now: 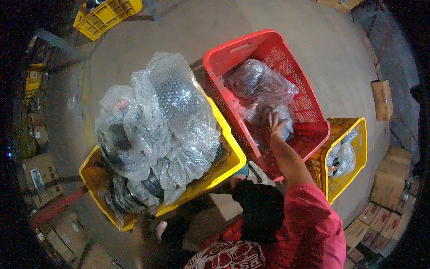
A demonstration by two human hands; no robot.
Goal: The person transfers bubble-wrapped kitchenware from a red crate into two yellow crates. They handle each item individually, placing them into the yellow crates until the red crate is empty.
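My right arm reaches into a red slatted crate [319, 130]. There my right hand [277, 125], fingers spread, touches a plastic-wrapped bundle [286, 117] whose contents I cannot make out. Farther in lies another shiny wrapped bundle [251, 77]. Left of it, a yellow crate [230, 163] is heaped above its rim with bubble-wrapped things [177, 101]. Dark, curved pieces [154, 184] show among the wrap near its front. In shadow by that crate's near edge is my left hand [152, 228], thumb apart from the fingers; no held thing shows.
A smaller yellow crate [362, 154] with wrapped items stands right of the red one. At the far left is another yellow crate [109, 20]. Cardboard boxes line the left side [42, 177] and right side [389, 184]. One carton [381, 100] stands by the right wall.
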